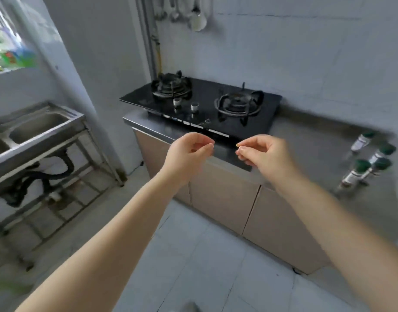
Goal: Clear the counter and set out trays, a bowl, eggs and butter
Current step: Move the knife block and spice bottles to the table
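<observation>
I'm barely started, by the look of it. Grey steel surface [310,140] w/ tan cabinet fronts below carries a black glass two-burner gas hob [202,104] and, on its right end, a cluster of small green-capped clear spice bottles [369,161], so clearing isn't done. No trays, bowl, eggs or butter in view. My left hand [189,154] and right hand [263,154] hover in front of the hob edge, fingers loosely curled, holding nothing. Whole setout still left, I'd say.
</observation>
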